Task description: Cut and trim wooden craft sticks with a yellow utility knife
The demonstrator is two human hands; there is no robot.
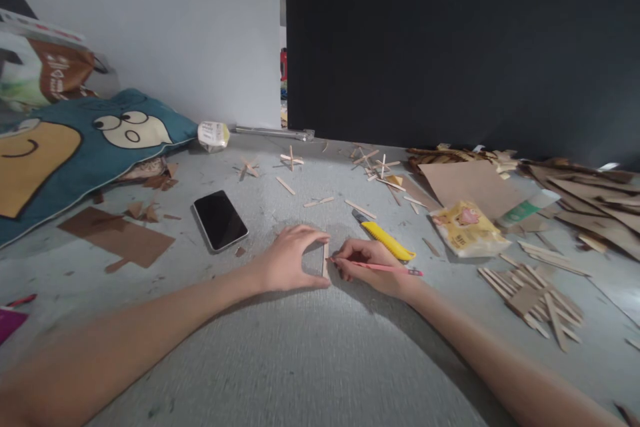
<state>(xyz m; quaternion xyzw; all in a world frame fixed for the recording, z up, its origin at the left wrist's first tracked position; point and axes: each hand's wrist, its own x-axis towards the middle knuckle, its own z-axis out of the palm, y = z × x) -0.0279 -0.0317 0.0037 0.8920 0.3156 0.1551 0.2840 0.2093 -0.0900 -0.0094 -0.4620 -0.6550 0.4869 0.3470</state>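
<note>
Forearms [165,327] run off the bottom corners; on the counter [300,367], the left hand [286,259] pinches a wooden stick [325,271] endwise, fingertips [320,282] covering its ends; the right hand [377,270] grips a pink pencil [385,268], tip contact unclear; beyond, a blue cushion [95,167] is cut off left.

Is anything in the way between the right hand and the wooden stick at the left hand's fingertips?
Nothing visible. The right hand has the pink pencil tip at the wooden stick, held near its ends by the left hand. The yellow cutter lies beyond, clear of that gap.
</note>
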